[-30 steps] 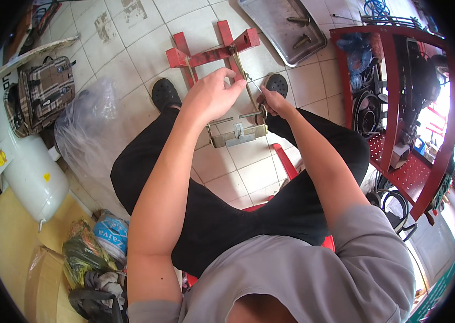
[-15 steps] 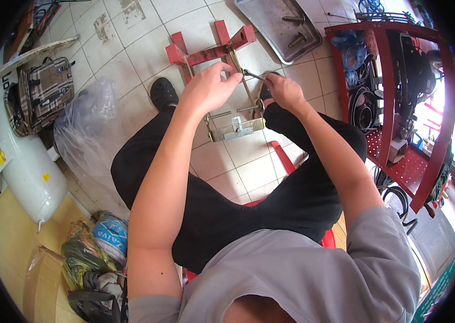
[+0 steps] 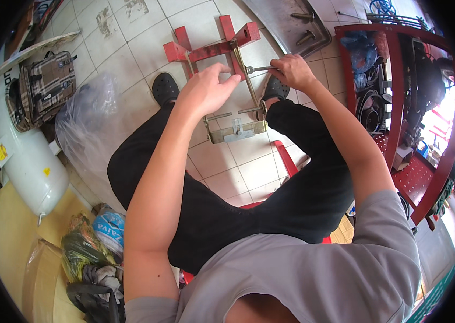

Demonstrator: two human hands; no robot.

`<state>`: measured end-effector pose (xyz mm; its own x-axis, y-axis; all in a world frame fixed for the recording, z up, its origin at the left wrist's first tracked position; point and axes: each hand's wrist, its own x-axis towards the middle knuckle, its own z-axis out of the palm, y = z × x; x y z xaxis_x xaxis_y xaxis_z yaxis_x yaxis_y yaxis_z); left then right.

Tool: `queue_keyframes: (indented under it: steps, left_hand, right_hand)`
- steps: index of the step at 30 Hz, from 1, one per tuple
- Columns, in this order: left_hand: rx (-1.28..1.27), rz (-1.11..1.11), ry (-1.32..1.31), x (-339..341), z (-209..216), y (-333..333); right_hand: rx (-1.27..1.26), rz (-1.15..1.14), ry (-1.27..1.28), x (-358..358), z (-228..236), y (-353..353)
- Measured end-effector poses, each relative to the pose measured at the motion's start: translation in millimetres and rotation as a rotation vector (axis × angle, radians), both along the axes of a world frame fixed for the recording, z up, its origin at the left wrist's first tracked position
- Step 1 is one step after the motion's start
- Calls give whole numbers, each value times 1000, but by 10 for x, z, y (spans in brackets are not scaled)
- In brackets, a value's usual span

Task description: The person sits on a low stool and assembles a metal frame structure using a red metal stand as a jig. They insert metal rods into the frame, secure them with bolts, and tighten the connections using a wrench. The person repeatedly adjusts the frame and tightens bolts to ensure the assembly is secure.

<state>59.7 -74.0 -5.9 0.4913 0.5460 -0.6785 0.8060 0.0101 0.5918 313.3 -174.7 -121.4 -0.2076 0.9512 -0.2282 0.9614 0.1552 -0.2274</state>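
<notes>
A metal wrench is held by its outer end in my closed right hand. Its round head lies beside a long metal bar of the assembly between my feet; whether it sits on a fastener is too small to tell. My left hand hovers over the assembly's left side, thumb and fingers apart, nothing seen in it. The assembly joins a red steel stand at the far end to a metal crosspiece with a small grey plate at the near end.
A metal tray with two bolts stands at far right. Beyond my right arm is a red rack with parts and cables. Clear plastic sheeting, a plaid bag and a white tank are on the left.
My right hand has moved right and slightly farther away, swinging the wrench from a slant to nearly level. My left hand has stayed nearly in place, with the thumb and fingers slightly more apart.
</notes>
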Motion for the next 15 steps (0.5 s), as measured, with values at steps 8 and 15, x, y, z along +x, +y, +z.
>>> queue_keyframes:
  steps: [8,15]
  left_hand:
    - [29,-22,22,25,-127,-16]
    - [21,-23,16,43,-136,-21]
  right_hand:
    - [26,17,50,82,-99,18]
    - [39,29,99,116,-163,41]
